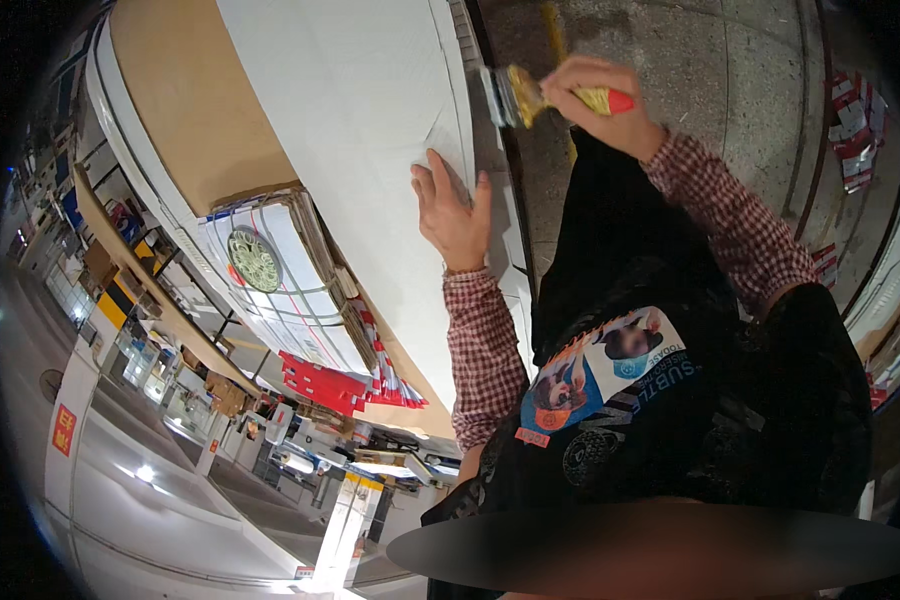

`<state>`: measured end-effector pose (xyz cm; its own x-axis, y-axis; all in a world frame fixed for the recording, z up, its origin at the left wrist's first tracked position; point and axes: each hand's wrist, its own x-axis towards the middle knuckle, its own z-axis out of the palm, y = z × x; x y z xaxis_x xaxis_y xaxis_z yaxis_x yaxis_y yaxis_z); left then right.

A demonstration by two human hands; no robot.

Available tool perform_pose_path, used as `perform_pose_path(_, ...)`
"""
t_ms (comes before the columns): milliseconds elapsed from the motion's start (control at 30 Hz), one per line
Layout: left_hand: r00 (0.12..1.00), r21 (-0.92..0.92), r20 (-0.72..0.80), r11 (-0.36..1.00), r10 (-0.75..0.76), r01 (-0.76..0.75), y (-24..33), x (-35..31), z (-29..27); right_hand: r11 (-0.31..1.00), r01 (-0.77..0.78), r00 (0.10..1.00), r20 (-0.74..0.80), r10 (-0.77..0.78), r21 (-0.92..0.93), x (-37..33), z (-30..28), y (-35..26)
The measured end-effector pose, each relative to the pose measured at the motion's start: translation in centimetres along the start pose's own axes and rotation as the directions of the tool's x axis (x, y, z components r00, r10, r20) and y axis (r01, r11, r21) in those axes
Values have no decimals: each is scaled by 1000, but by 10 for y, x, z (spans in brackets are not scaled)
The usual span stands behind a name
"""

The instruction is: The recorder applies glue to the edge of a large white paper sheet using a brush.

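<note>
My left hand (454,212) lies flat, fingers apart, on a large white sheet (370,110) that covers a long table. My right hand (602,100) grips a paintbrush (530,95) with a red and yellow handle. Its metal ferrule and bristles point left, at the right edge of the white sheet just above my left hand. Both forearms wear red-checked sleeves. A black apron with a printed patch hangs below them.
A brown cardboard board (185,105) lies along the sheet's left side. A stack of printed white sheets (280,280) and red papers (320,385) sit beyond it. Grey concrete floor (710,70) is at right, with red-white packs (855,130) near the rim. Shelves line the left.
</note>
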<state>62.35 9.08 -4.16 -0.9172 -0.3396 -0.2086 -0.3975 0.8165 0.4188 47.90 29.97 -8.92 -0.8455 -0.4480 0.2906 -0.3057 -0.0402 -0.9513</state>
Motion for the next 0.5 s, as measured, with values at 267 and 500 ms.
perform_pose_path(267, 936, 302, -194, 889, -295, 343, 8, -55, 59, 992, -126, 992, -10, 126, 2, -11, -27, -27)
perform_pose_path(500, 967, 155, 44, 958, -252, 243, -14, -61, 0, 998, 57, 998, 1, -57, -38, 0, -23, -21)
